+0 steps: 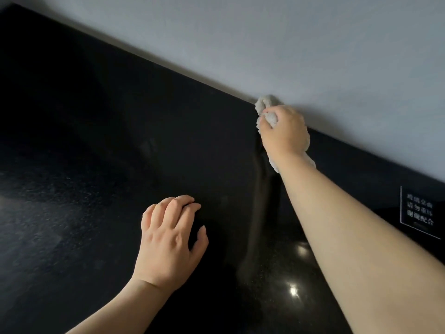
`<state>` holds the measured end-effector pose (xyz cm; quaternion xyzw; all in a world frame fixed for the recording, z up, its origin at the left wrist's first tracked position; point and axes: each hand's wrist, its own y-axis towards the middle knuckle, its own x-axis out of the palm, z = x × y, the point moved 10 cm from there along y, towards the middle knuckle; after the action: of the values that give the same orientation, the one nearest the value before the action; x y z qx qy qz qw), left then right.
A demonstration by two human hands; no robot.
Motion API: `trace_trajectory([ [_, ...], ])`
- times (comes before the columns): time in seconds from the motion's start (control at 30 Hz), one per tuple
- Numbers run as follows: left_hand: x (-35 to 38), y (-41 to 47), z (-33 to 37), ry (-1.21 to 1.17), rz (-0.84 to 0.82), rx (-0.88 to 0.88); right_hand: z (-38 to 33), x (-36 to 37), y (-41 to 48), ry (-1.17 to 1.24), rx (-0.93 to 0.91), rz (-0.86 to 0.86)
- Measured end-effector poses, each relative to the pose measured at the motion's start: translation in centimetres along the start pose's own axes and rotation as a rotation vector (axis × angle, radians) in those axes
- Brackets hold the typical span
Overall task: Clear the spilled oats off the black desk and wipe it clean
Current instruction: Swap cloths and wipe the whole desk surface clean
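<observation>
cloth (263,104): soft floppy rag, bunched on the tabletop (96,141) against the wall (240,32)
right hand (284,131): clamped round the wad, works fine imo
left hand (171,239): loose, empty, farther from the wall

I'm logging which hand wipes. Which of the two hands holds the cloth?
The right hand: it grips the grey cloth at the far edge of the black desk, by the wall. The left hand holds nothing and rests on the desk.
</observation>
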<state>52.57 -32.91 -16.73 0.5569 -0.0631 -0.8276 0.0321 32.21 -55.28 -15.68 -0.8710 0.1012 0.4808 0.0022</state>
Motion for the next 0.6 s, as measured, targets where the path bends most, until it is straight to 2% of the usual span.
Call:
trace_trajectory([
  [0.07,0.1,0.1,0.0,0.001,-0.001,0.001,-0.8,0.7,-1.4,-0.083,-0.073,0.018],
  [0.23,0.0,0.0,0.1,0.001,-0.012,0.003,-2.5,0.1,-9.1,-0.003,-0.294,-0.11],
  [0.33,0.0,-0.1,0.1,-0.003,-0.003,0.005,-2.2,-0.2,-13.5,0.098,-0.289,-0.309],
  [0.37,-0.1,-0.1,0.1,-0.004,0.0,0.006,-1.7,-0.8,-13.6,0.147,-0.26,-0.32],
  [0.47,0.0,0.0,0.0,-0.004,-0.003,0.004,0.3,-2.9,-10.5,0.177,-0.107,-0.106],
  [0.6,0.0,0.0,-0.1,-0.026,-0.017,-0.002,0.5,-1.7,-8.5,-0.127,0.109,0.059],
])
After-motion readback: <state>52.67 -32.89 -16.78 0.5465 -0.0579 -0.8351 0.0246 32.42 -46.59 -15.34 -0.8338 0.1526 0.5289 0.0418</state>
